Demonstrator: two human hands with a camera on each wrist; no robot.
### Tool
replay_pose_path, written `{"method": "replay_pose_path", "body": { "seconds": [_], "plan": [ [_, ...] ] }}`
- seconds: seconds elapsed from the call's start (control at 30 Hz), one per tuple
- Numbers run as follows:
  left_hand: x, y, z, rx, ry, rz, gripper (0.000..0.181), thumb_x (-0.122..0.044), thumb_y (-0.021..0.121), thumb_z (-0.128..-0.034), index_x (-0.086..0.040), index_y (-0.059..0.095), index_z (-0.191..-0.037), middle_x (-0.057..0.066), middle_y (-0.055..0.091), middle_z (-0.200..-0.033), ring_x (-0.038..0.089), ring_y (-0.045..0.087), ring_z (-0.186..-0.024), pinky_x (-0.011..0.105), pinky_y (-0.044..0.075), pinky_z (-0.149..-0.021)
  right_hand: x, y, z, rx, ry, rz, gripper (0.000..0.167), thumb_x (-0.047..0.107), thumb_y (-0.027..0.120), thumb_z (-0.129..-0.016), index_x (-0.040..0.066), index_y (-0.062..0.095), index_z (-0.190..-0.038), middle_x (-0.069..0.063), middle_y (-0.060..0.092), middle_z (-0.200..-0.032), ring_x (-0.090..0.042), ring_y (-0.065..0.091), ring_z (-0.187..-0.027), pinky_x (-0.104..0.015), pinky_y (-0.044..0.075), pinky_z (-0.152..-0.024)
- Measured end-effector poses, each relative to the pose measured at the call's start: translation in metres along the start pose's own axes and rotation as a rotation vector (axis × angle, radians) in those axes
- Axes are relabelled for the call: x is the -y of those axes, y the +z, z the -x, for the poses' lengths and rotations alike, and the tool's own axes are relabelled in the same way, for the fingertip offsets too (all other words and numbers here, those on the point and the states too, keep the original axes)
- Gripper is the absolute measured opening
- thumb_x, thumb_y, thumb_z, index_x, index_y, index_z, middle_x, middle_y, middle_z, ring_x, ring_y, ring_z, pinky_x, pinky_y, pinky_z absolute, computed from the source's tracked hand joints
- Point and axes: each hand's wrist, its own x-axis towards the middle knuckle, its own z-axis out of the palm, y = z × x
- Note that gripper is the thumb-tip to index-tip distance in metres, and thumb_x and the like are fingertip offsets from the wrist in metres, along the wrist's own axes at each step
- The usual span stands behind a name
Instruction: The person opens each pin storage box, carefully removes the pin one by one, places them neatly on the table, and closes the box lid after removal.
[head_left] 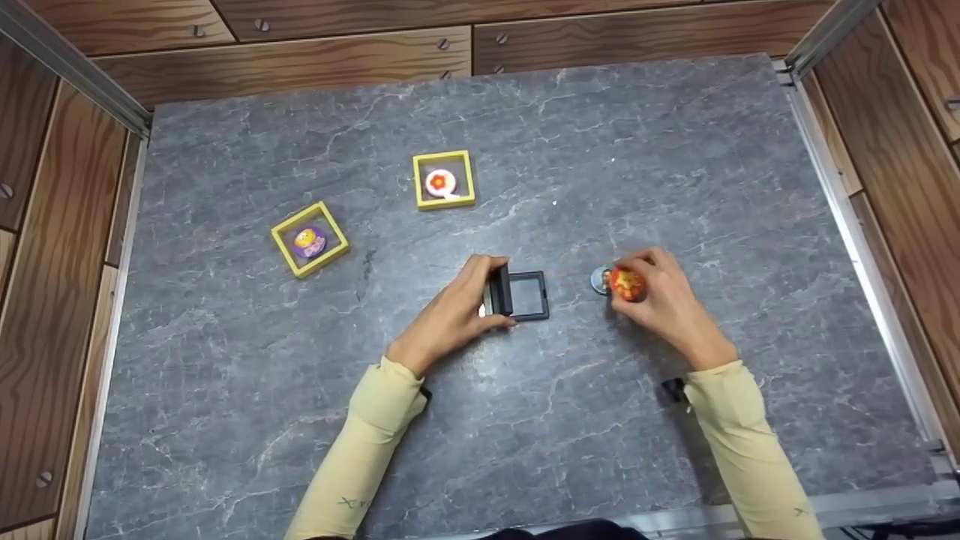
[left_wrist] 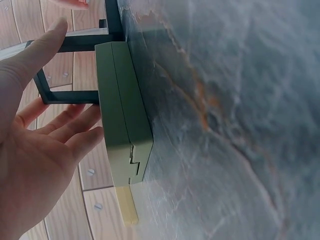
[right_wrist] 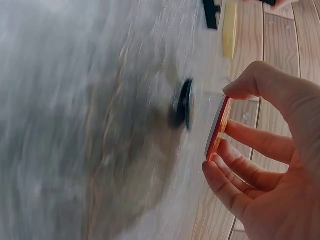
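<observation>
My left hand [head_left: 454, 311] grips an upright black frame [head_left: 504, 289] between thumb and fingers. A flat black square frame [head_left: 530, 295] adjoins it on its right. Below the hand, a dark-green two-layer block [left_wrist: 120, 110] with a notched seam stands on the table in the left wrist view; the hand mostly hides it from above. My right hand [head_left: 664, 304] pinches a round red badge [head_left: 628, 284] with a yellow star-like design by its edge, above the table. Partly under it lies a round blue badge [head_left: 601, 280], apart from it in the right wrist view.
One yellow square frame [head_left: 471, 180] surrounds a white badge with a red flower [head_left: 440, 182] at the back. Another yellow frame [head_left: 285, 251], turned askew at left, surrounds a purple badge [head_left: 310, 241]. Wood-patterned walls [head_left: 300, 60] border the grey marbled table [head_left: 675, 150].
</observation>
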Motion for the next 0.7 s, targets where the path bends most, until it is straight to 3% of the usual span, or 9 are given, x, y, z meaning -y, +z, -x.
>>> {"method": "replay_pose_path", "body": {
  "seconds": [0.33, 0.7],
  "plan": [
    [0.002, 0.001, 0.0, -0.008, 0.03, 0.002, 0.08, -0.028, 0.087, -0.0879, -0.003, 0.044, -0.151, 0.008, 0.053, -0.144, 0.019, 0.056, -0.131, 0.036, 0.05, -0.119, -0.017, -0.014, 0.004, -0.002, 0.07, 0.025, 0.048, 0.002, 0.079, -0.079, -0.01, 0.069, -0.124, -0.028, 0.059, -0.123, -0.045, 0.054, -0.118, -0.058, 0.05, -0.103],
    [0.001, 0.0, -0.001, 0.0, 0.009, 0.013, 0.082, -0.028, 0.087, -0.0872, -0.006, 0.043, -0.153, 0.007, 0.053, -0.145, 0.018, 0.056, -0.131, 0.035, 0.049, -0.12, -0.032, -0.023, 0.0, -0.012, 0.076, 0.054, 0.048, 0.002, 0.079, -0.078, -0.013, 0.069, -0.123, -0.031, 0.057, -0.121, -0.049, 0.055, -0.115, -0.062, 0.047, -0.102]
  ]
}}
